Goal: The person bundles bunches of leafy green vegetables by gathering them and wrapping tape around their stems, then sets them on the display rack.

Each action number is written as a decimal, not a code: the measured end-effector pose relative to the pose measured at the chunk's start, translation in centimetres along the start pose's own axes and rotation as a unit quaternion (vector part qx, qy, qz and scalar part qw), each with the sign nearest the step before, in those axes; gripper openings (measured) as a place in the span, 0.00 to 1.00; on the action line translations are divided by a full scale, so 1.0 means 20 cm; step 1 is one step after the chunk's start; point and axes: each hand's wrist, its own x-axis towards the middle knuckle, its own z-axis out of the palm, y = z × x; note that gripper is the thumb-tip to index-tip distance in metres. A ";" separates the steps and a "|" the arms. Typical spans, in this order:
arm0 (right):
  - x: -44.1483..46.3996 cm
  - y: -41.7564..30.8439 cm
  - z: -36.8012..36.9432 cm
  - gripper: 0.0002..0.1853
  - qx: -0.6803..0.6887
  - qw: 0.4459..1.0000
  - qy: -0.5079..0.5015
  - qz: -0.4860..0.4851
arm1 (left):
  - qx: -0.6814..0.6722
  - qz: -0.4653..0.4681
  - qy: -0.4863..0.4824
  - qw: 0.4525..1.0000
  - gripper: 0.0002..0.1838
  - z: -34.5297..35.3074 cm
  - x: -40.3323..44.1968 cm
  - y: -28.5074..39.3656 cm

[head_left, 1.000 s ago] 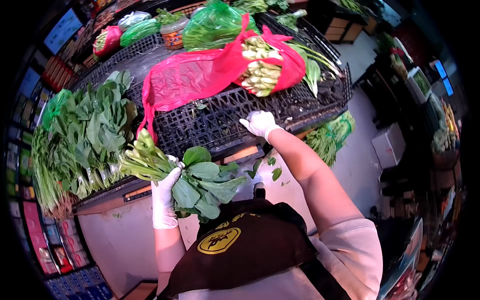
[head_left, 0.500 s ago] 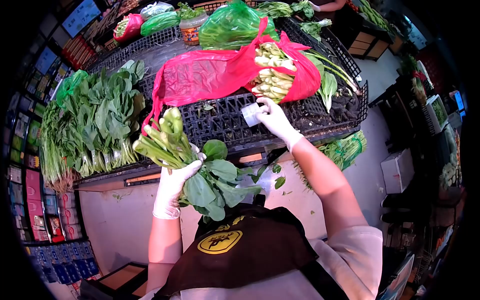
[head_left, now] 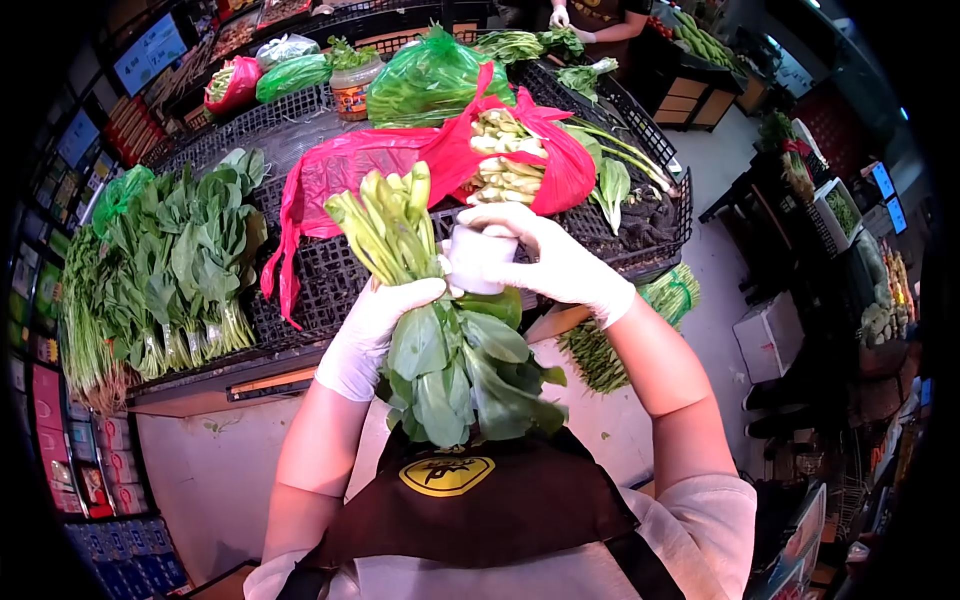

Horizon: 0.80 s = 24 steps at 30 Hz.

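My left hand [head_left: 378, 330], in a white glove, is closed round the stems of a bunch of leafy greens [head_left: 440, 375]. The pale cut stems point up and away, and the broad leaves hang toward my apron. My right hand [head_left: 562, 262], gloved too, grips a whitish roll of tape [head_left: 476, 258] against the stems. Whether tape is stuck to the bunch is hidden by the fingers and the roll. Just beyond, a red plastic bag [head_left: 565, 170] lies open around many pale stems [head_left: 508, 155].
Several upright bunches of greens [head_left: 190, 260] stand at the left of the black crate display [head_left: 330, 265]. Behind are a green bag of vegetables [head_left: 430, 85] and a jar [head_left: 353, 95]. Another person's gloved hands [head_left: 572, 28] hold greens at the back.
My right hand has brought the roll of tape left, from the crate's edge to the stems. The bunch has moved right and turned more upright in my left hand.
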 end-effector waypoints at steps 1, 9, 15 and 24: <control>0.02 -0.05 0.01 0.29 -0.089 0.994 -0.011 -0.060 | 0.027 0.016 -0.001 1.000 0.29 0.03 -0.01 0.03; 0.10 -0.16 -0.10 0.33 -0.303 0.946 -0.091 -0.068 | 0.097 0.038 -0.036 0.994 0.22 -0.10 -0.07 0.05; 0.14 -0.21 -0.05 0.32 -0.168 0.983 -0.074 -0.031 | 0.070 0.082 -0.038 0.993 0.29 -0.09 -0.10 0.10; 0.25 -0.16 -0.01 0.31 -0.233 0.957 -0.080 -0.154 | 0.117 0.155 0.009 0.981 0.29 -0.16 -0.08 0.02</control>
